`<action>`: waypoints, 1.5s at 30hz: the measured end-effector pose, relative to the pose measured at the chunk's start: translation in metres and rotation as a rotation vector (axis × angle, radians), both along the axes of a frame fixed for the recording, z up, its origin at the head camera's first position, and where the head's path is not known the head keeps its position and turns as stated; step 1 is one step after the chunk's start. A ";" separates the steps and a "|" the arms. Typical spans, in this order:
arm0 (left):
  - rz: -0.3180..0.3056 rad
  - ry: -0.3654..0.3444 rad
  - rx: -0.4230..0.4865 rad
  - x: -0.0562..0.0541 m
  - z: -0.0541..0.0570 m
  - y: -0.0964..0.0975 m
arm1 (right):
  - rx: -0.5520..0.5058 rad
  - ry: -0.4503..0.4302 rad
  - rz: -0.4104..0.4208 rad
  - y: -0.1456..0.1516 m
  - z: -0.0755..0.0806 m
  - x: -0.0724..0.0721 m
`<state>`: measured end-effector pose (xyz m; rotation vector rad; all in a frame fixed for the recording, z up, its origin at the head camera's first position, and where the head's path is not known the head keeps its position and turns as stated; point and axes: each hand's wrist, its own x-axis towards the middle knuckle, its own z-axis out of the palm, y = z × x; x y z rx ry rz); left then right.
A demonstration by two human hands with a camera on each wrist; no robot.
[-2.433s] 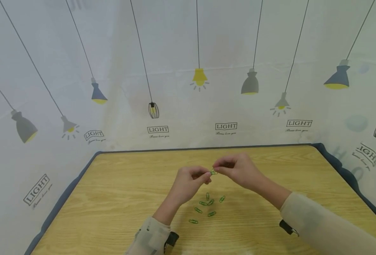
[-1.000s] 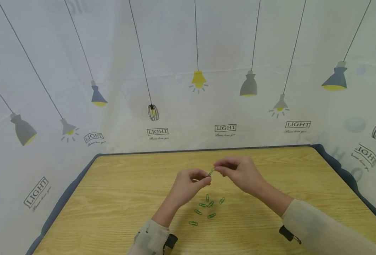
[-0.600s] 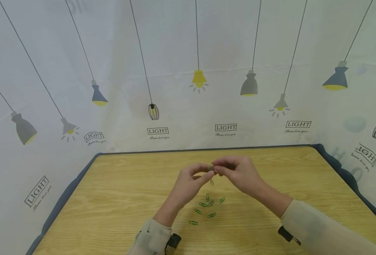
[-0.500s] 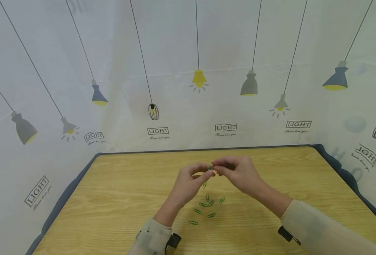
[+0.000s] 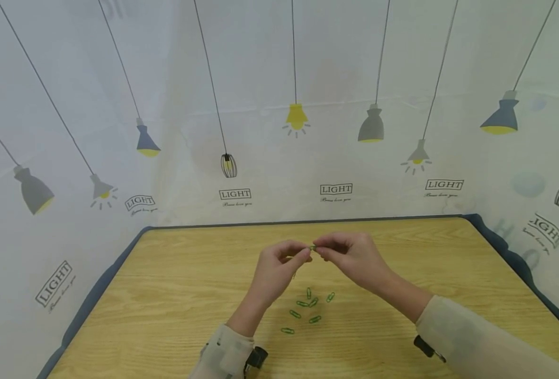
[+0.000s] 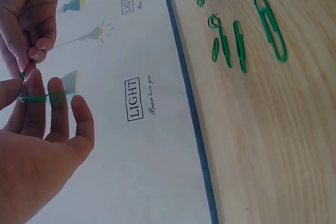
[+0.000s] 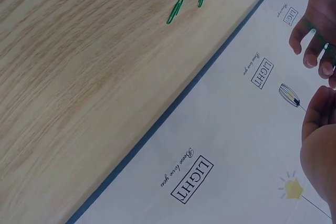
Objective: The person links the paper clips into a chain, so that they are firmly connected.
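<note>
Close together above the table, my left hand (image 5: 275, 269) and right hand (image 5: 353, 259) meet fingertip to fingertip at a small green paper clip (image 5: 312, 248). In the left wrist view the right hand (image 6: 29, 19) pinches an upright green clip between thumb and finger. A linked green paper clip (image 6: 35, 98) is pinched by the left hand (image 6: 44, 150) and trails across its fingers. The right wrist view shows both hands at its right edge, with green wire among the left fingers (image 7: 311, 56). Whether the two clips are joined I cannot tell.
Several loose green paper clips (image 5: 302, 303) lie scattered on the wooden table (image 5: 189, 295), nearer than the hands. A dark blue edge (image 5: 260, 223) borders the tabletop. Behind it hangs a white cloth (image 5: 270, 158) printed with lamps.
The hands came together from a short gap. A clip that dangled below the fingertips swung left and is now mostly behind the left hand, which shifted slightly left. The loose clips stayed put.
</note>
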<state>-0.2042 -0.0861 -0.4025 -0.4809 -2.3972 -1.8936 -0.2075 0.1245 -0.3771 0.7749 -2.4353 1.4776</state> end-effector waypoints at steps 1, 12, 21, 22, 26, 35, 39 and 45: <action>-0.002 -0.004 0.005 0.000 0.000 0.000 | -0.001 0.002 0.002 0.000 -0.001 0.000; -0.028 -0.032 0.061 -0.002 -0.007 -0.002 | 0.040 -0.008 0.007 0.002 -0.009 -0.008; -0.030 -0.063 0.088 -0.004 -0.009 -0.004 | 0.175 -0.091 0.023 0.011 -0.024 -0.018; -0.027 -0.063 0.083 -0.004 -0.009 -0.004 | 0.193 -0.112 0.028 0.013 -0.027 -0.020; -0.022 -0.066 0.073 -0.003 -0.009 -0.004 | 0.281 -0.159 0.038 0.019 -0.040 -0.028; -0.022 -0.069 0.069 -0.004 -0.010 -0.004 | 0.434 -0.193 0.095 0.028 -0.069 -0.040; -0.024 -0.066 0.069 -0.004 -0.009 -0.004 | 0.439 -0.210 0.159 0.033 -0.082 -0.042; -0.025 -0.056 0.066 -0.004 -0.010 -0.004 | 0.438 -0.250 0.262 0.039 -0.095 -0.042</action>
